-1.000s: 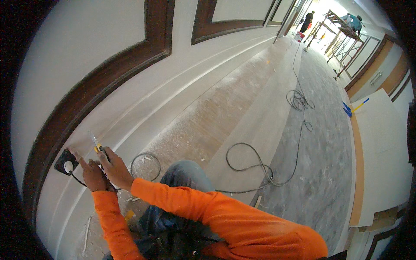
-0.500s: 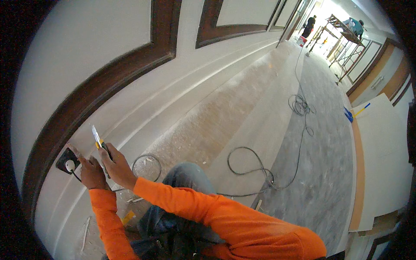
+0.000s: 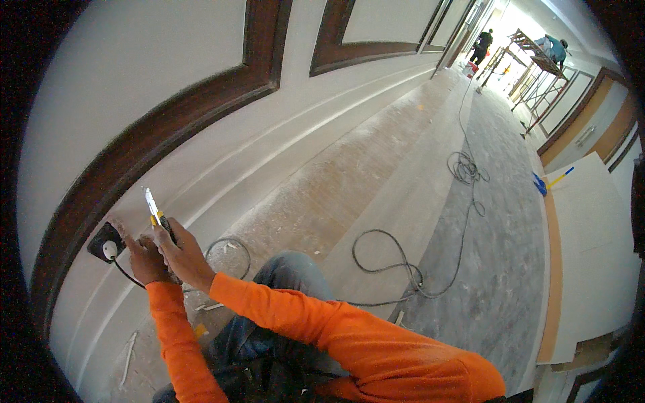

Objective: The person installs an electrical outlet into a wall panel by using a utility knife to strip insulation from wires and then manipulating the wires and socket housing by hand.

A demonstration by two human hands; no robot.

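Your right hand (image 3: 180, 252) clamps a yellow-and-black-handled screwdriver (image 3: 156, 215), tip raised along the white wall. Your left hand (image 3: 144, 258) touches it, fingers stretched toward the dark square wall socket (image 3: 105, 243) just beside.

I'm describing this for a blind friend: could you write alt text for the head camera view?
A person in orange sleeves crouches at a white panelled wall, right hand holding a yellow-and-white tool, left hand beside a dark wall socket. A black cable loops across the dusty floor.
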